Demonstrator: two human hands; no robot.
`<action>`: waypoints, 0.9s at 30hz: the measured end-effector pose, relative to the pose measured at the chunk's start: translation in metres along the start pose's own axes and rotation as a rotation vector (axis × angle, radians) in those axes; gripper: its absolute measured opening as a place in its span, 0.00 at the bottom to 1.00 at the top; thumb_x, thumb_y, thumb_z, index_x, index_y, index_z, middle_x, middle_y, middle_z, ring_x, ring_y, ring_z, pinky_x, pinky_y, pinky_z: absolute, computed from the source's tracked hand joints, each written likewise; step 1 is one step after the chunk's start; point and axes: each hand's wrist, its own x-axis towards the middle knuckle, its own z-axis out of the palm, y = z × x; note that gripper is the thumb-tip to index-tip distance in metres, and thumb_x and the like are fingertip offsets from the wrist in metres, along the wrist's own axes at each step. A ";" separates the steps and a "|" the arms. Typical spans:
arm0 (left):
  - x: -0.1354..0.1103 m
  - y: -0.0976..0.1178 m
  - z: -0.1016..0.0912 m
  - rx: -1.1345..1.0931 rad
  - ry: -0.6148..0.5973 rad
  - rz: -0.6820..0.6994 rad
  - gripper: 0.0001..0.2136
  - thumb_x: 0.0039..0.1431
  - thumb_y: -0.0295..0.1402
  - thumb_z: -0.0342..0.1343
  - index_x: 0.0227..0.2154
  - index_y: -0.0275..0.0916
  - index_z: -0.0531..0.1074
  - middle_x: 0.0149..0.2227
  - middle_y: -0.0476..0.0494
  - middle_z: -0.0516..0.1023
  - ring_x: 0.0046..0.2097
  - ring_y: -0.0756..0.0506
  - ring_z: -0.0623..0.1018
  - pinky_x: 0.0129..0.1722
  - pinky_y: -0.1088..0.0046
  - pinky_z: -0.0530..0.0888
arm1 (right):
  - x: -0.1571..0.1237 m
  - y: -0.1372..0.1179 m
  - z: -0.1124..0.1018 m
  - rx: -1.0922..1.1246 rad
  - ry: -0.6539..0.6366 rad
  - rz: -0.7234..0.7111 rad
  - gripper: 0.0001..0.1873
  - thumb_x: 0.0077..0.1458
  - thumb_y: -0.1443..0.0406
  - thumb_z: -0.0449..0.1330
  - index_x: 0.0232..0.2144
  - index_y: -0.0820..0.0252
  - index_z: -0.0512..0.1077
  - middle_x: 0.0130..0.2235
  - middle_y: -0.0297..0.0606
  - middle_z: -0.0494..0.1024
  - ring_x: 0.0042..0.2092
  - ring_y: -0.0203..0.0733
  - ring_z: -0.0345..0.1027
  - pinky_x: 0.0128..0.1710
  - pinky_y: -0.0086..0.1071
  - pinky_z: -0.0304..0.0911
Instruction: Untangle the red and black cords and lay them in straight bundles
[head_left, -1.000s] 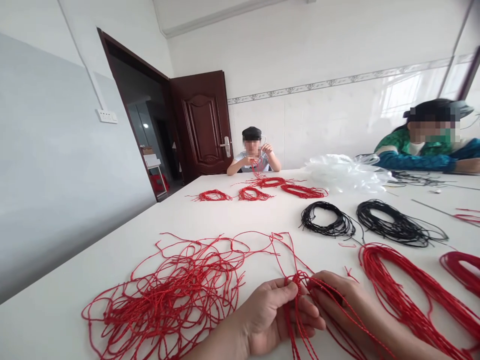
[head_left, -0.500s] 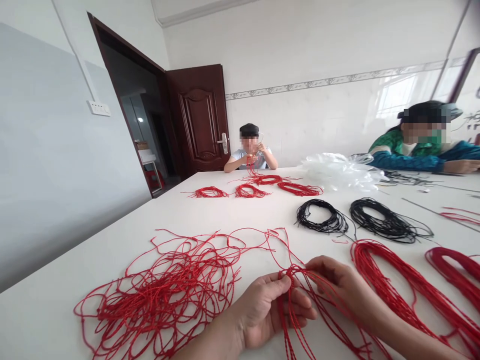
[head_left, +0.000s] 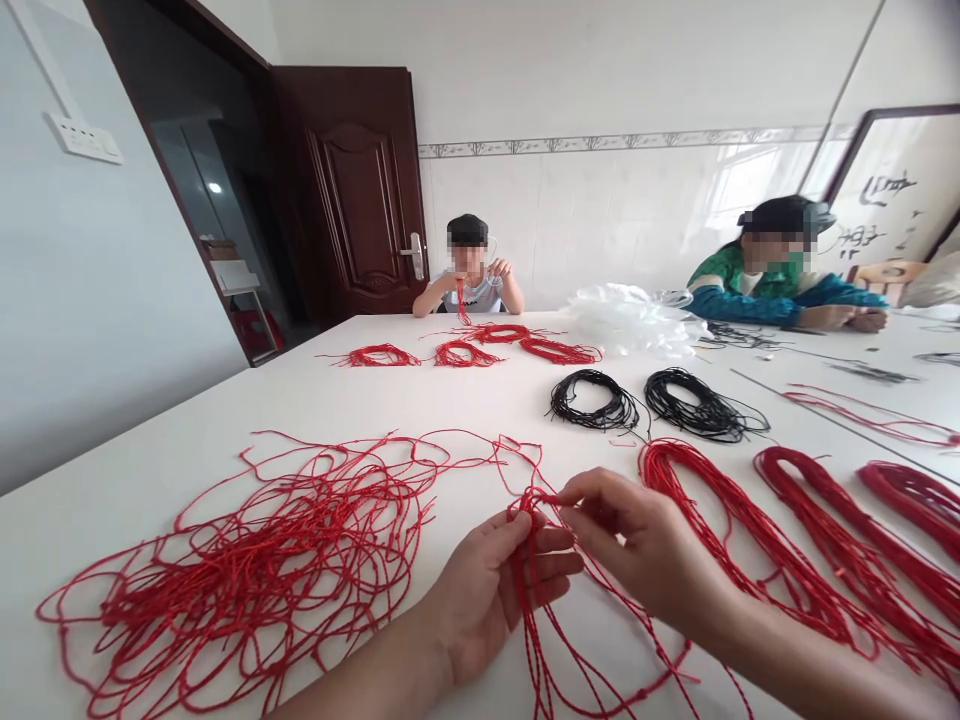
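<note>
Several red cords [head_left: 534, 630] hang from my left hand [head_left: 495, 575], pinched at the top between thumb and fingers. The palm faces up and the strands run down across the other fingers. My right hand [head_left: 637, 540] is just to the right, its thumb and forefinger closed on the same red cords close to the left thumb. A few loops and ends stick out above the pinch and trail onto the table. Left of my hands lies a loose, tangled heap of red cord [head_left: 285, 560].
Red cord bundles [head_left: 810, 500] lie at the right, with two black cord coils [head_left: 596, 400] beyond my hands. Small red coils [head_left: 382, 355] and a pile of clear plastic [head_left: 634, 318] sit farther back. Two people [head_left: 469, 280] sit at the white table [head_left: 420, 395], one handling red cord.
The view has swung right and a little down, so everything appears shifted left. My right fingers have drawn into a pinch on the cords by the left thumb; the left hand keeps its hold.
</note>
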 end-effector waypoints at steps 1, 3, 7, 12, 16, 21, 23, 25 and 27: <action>0.000 -0.001 0.001 -0.008 -0.003 0.008 0.10 0.51 0.36 0.53 0.33 0.35 0.66 0.34 0.42 0.74 0.37 0.46 0.75 0.39 0.71 0.68 | -0.004 -0.001 0.003 -0.082 -0.055 -0.080 0.06 0.52 0.66 0.51 0.31 0.58 0.67 0.29 0.36 0.70 0.28 0.34 0.64 0.27 0.28 0.61; 0.001 -0.002 0.001 -0.036 -0.015 0.024 0.08 0.51 0.35 0.52 0.31 0.35 0.66 0.34 0.43 0.74 0.36 0.48 0.74 0.40 0.70 0.68 | -0.009 -0.002 0.004 -0.207 -0.165 -0.229 0.08 0.52 0.69 0.49 0.32 0.57 0.69 0.34 0.39 0.71 0.34 0.37 0.64 0.33 0.31 0.62; 0.003 -0.003 0.000 -0.049 -0.004 0.029 0.07 0.50 0.34 0.53 0.31 0.35 0.66 0.32 0.44 0.73 0.34 0.50 0.73 0.39 0.71 0.68 | -0.002 -0.005 -0.006 -0.290 -0.202 -0.323 0.09 0.53 0.67 0.50 0.32 0.57 0.70 0.31 0.38 0.72 0.34 0.38 0.65 0.35 0.32 0.62; 0.003 -0.002 -0.003 0.024 -0.084 0.008 0.10 0.49 0.33 0.55 0.34 0.35 0.66 0.30 0.46 0.72 0.34 0.50 0.73 0.38 0.72 0.67 | 0.056 0.001 -0.001 -0.450 -0.159 -0.141 0.10 0.52 0.65 0.50 0.30 0.58 0.70 0.31 0.37 0.74 0.31 0.38 0.65 0.32 0.31 0.60; 0.002 -0.002 -0.007 0.047 -0.134 -0.001 0.10 0.51 0.35 0.53 0.34 0.35 0.66 0.30 0.45 0.72 0.33 0.49 0.74 0.38 0.70 0.67 | 0.110 0.025 0.029 -0.478 -0.316 -0.119 0.15 0.41 0.72 0.57 0.36 0.61 0.71 0.40 0.42 0.73 0.43 0.46 0.63 0.42 0.36 0.57; -0.002 0.002 -0.015 0.037 -0.440 -0.085 0.08 0.55 0.33 0.48 0.31 0.33 0.66 0.24 0.48 0.71 0.31 0.47 0.75 0.42 0.62 0.64 | 0.152 0.033 0.026 -0.380 -0.428 -0.018 0.05 0.44 0.69 0.55 0.27 0.62 0.70 0.29 0.40 0.74 0.31 0.40 0.67 0.32 0.33 0.62; -0.004 0.008 -0.018 0.009 -0.574 -0.120 0.07 0.55 0.32 0.47 0.30 0.33 0.66 0.22 0.51 0.68 0.29 0.48 0.75 0.44 0.61 0.63 | 0.162 0.027 0.009 -0.301 -0.472 0.018 0.08 0.46 0.65 0.55 0.31 0.62 0.69 0.30 0.39 0.74 0.29 0.36 0.67 0.29 0.31 0.63; -0.006 0.013 -0.021 0.017 -0.656 -0.146 0.07 0.55 0.33 0.48 0.29 0.34 0.67 0.22 0.52 0.67 0.29 0.49 0.74 0.44 0.61 0.63 | 0.167 0.020 -0.010 -0.226 -0.514 0.051 0.12 0.47 0.61 0.55 0.34 0.61 0.68 0.31 0.38 0.73 0.29 0.34 0.67 0.29 0.29 0.65; -0.007 0.016 -0.024 0.044 -0.694 -0.173 0.07 0.53 0.34 0.50 0.30 0.34 0.67 0.22 0.52 0.67 0.31 0.48 0.74 0.44 0.61 0.62 | 0.166 0.017 -0.029 -0.167 -0.532 0.074 0.15 0.47 0.59 0.55 0.37 0.61 0.68 0.32 0.38 0.73 0.28 0.32 0.66 0.30 0.29 0.65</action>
